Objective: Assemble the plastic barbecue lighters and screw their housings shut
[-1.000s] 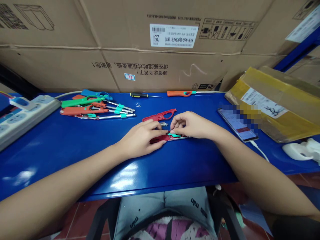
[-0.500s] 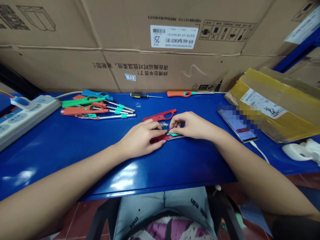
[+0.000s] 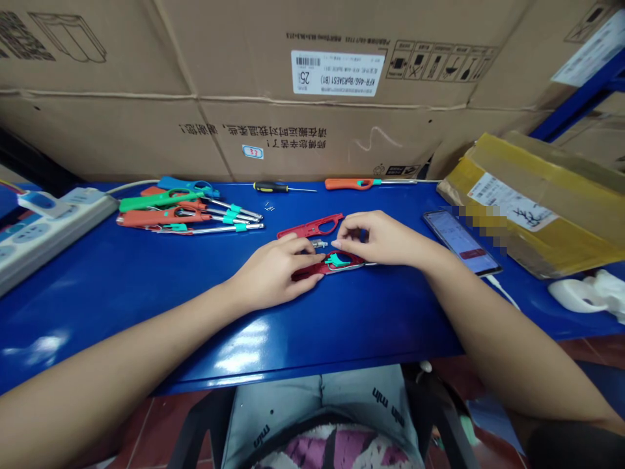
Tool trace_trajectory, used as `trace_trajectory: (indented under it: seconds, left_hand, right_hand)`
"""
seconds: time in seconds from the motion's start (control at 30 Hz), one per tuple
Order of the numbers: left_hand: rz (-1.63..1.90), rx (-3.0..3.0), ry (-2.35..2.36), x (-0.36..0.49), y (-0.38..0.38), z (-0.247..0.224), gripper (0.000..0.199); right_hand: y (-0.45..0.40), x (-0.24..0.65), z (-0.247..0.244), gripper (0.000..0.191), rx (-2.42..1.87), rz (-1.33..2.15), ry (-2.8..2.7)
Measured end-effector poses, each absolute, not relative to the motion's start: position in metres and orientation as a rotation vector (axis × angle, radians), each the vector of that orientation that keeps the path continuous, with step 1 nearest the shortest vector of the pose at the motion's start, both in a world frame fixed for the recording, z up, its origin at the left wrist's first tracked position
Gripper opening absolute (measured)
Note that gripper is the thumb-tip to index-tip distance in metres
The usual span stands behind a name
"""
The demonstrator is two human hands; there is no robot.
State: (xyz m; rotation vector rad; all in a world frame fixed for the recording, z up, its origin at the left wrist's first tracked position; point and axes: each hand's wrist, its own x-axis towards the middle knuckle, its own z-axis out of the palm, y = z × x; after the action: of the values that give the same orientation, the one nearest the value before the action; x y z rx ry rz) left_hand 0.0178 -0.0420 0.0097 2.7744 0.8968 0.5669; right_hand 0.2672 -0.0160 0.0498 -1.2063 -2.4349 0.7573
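Red shell [image 3: 322, 268] cradles a green trigger [image 3: 336, 260]; left hand [image 3: 276, 270] grips the shell; right hand [image 3: 378, 238] half-curled, any hold unclear.

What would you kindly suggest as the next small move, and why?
Probably, the right hand should pick up the small metal part: it hovers close by, that part lies outside the nearer red shell, where the green piece sits, and the left hand is on that shell, seemingly steadying it.
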Motion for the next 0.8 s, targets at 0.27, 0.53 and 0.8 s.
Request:
trace_trajectory:
  seconds: [0.27, 0.53, 0.8]
  left_hand:
    - [0.573, 2.785, 0.892, 0.0184, -0.0432, 0.0102, 0.032]
    - [0.535, 2.754, 0.899, 0.0177, -0.0423, 0.0101, 0.033]
    - [0.522, 2.735, 0.873, 0.0185, -0.0426, 0.0112, 0.029]
  right_hand:
    - [-0.0155, 0.2749, 0.0558, 0.025, -1.234, 0.941, -2.613]
    - [-0.0165, 0.2713, 0.0528, 0.014, -1.205, 0.964, -2.634]
    - [-0.0205, 0.2655, 0.0523, 0.016, -1.176, 0.868, -2.683]
